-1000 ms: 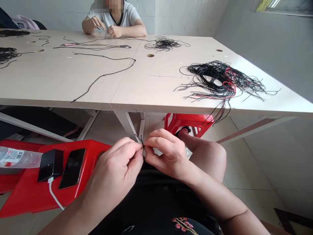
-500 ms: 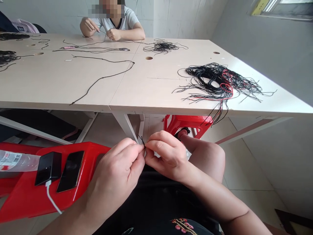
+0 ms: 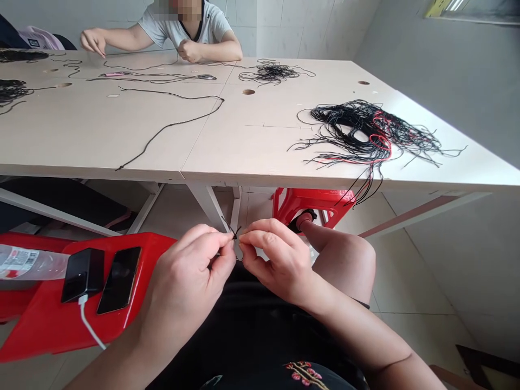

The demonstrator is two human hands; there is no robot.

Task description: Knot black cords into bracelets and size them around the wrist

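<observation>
Above my lap, my left hand (image 3: 193, 268) pinches a thin black cord (image 3: 235, 235) between thumb and forefinger. A small knot and short loose ends stick up from its fingertips. My right hand (image 3: 276, 260) is closed in a pinch just to the right, its fingertips almost touching the knot. A short stretch of cord shows between the hands lower down; the rest is hidden by my fingers and the dark clothing. On the table ahead lies a single black cord (image 3: 168, 125) with small knots along it.
A large bundle of black cords with red ties (image 3: 345, 130) overhangs the table's front edge (image 3: 244, 177). Across the table, a person (image 3: 211, 40) handles cord near a smaller tangle (image 3: 274, 72). On my left, a red stool (image 3: 134, 319) carries a phone (image 3: 119, 280), power bank (image 3: 83, 275) and bottle (image 3: 32, 262).
My fingertips have parted slightly, and the knot now shows between them. My left hand has shifted a little left. The person opposite has stretched one hand out toward the left of the picture.
</observation>
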